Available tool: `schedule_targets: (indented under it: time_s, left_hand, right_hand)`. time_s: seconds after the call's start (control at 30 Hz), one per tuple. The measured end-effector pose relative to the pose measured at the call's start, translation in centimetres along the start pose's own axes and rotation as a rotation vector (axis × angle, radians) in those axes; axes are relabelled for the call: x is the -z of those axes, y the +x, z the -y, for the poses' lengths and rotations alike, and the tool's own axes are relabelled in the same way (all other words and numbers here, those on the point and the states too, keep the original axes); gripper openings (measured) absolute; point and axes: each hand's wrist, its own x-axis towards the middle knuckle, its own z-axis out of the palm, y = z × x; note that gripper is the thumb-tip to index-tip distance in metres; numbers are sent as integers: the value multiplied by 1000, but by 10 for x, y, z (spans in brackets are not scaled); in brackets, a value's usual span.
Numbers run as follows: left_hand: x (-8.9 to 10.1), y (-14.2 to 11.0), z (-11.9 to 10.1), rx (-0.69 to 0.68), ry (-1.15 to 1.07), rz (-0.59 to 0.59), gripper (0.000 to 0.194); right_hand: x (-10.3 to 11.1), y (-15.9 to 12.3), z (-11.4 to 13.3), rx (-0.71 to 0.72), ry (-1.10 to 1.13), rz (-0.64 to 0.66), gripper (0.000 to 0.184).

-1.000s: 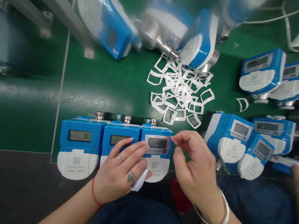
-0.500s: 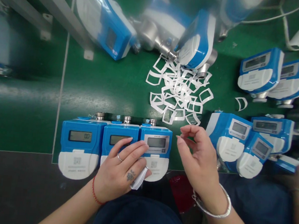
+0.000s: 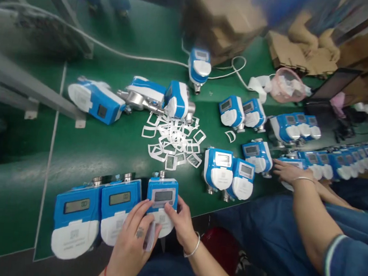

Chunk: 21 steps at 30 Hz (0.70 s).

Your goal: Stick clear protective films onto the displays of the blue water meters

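Note:
Three blue-and-white water meters stand in a row at the front edge of the bench. The rightmost water meter point(image 3: 164, 196) has a grey-framed label around its display and sits slightly apart from the middle water meter point(image 3: 121, 197). My right hand point(image 3: 182, 223) grips its right side, thumb on the front below the display. Against its left side rest the fingers of my left hand point(image 3: 136, 232), which also holds a small stack of white labels point(image 3: 150, 236) at the thumb. At the row's left end, the water meter point(image 3: 76, 208) shows digits on a bare display.
Cut-out white label frames point(image 3: 174, 139) lie heaped beyond the row. More water meters stand to the right, where a co-worker's hand point(image 3: 291, 172) touches one. Behind are a pink basket point(image 3: 288, 86), a laptop point(image 3: 333, 86), cardboard and a white cable point(image 3: 123, 56). A metal frame rises at left.
The view has swung right and shows more of the bench. My right hand has moved from free air onto the rightmost water meter, which now stands apart from the middle one.

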Motion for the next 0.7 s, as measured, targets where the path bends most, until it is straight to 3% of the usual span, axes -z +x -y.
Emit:
schedule_targets:
  time_s: [0.07, 0.17, 0.27, 0.37, 0.47, 0.6, 0.7]
  left_hand:
    - [-13, -10, -12, 197, -116, -27, 14]
    - [-29, -13, -34, 541, -373, 69, 36]
    - [-31, 10, -58, 798, -742, 92, 45]
    - [-24, 71, -72, 896, -1042, 42, 49]
    - [-31, 158, -73, 884, -1217, -11, 49]
    - [-85, 273, -67, 796, -1195, -60, 32]
    - [-135, 330, -58, 803, -1149, -62, 27]
  right_hand:
    - [15, -11, 8, -8, 62, -16, 50]
    - [38, -27, 30, -20, 128, -29, 48]
    - [50, -35, 63, 29, 111, -28, 45]
    - [55, -37, 93, 173, 93, -91, 47]
    - [77, -29, 117, 369, 54, -241, 51]
    - [146, 12, 159, 482, -9, -325, 49]
    - [198, 60, 194, 526, 12, -305, 36]
